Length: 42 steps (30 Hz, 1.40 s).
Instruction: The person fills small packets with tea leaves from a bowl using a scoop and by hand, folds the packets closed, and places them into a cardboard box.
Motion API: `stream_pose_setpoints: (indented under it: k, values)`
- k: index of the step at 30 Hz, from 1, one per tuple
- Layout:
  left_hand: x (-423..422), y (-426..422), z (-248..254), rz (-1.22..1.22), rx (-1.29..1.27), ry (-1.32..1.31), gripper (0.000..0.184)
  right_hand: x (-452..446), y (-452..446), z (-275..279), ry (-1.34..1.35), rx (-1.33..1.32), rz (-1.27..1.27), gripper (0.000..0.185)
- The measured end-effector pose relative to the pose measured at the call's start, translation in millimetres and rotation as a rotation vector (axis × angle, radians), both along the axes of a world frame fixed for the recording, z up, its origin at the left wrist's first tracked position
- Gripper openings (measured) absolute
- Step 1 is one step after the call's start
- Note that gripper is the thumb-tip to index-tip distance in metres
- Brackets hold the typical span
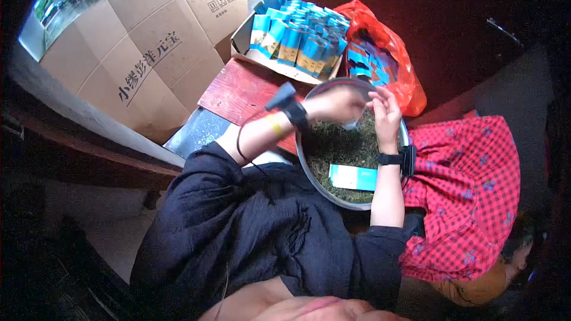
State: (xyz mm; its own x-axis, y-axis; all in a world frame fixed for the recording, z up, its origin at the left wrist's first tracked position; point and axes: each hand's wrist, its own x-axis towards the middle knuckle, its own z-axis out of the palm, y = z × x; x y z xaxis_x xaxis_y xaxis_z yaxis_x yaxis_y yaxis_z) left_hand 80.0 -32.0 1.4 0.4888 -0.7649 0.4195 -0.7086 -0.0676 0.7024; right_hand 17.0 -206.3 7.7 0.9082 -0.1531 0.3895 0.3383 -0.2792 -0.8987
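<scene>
My left hand (339, 107) reaches over a round metal basin (302, 163) with its fingers curled, smeared by motion. A small whitish, see-through scrap (352, 125) shows just below it. My right hand (386, 112) is raised at the basin's far right, fingers bent and fingertips close to the left hand. What the fingertips hold is too small to make out. Dark green dried leaf material (339, 148) fills the basin. On top of it, near my body, lies a flat blue and white packet (353, 177).
Behind the basin, a shallow cardboard box (279, 70) holds many upright blue and gold packets (300, 38). A red plastic bag (410, 83) with blue packets stands beside it. Left are a red wooden board (238, 92) and large cardboard (154, 41); right, red checked cloth (464, 196).
</scene>
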Motion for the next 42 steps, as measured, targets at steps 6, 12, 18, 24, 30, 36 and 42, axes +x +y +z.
stream_pose_setpoints:
  k: [6,12,18,24,30,36,42]
  values:
    - [-122.2,-33.7,-21.7,-0.328,0.67,-0.387,0.065,-1.4,-5.2,-0.3,0.111,0.083,-0.015,0.029]
    - [-107.4,-27.9,-8.5,-0.284,0.637,-0.213,0.062,-2.6,-4.0,3.8,0.126,0.101,0.003,0.029]
    - [-57.3,4.9,22.7,-0.298,0.45,0.212,0.051,-2.8,-22.3,6.1,0.167,0.198,0.043,0.026]
    - [-19.5,18.7,-5.6,0.094,0.242,0.081,0.051,-6.2,-24.8,8.4,0.322,0.283,0.175,0.022]
    - [-24.7,30.1,-21.9,0.22,0.096,0.289,0.049,-0.1,-6.2,-7.9,0.305,0.028,0.192,0.024]
    - [-25.5,33.4,-20.2,0.261,-0.066,0.313,0.059,-4.6,5.5,-3.6,0.301,0.067,0.139,0.029]
    - [-27.7,38.3,-10.8,0.256,-0.105,0.406,0.052,-8.2,17.2,1.0,0.085,-0.172,0.118,0.033]
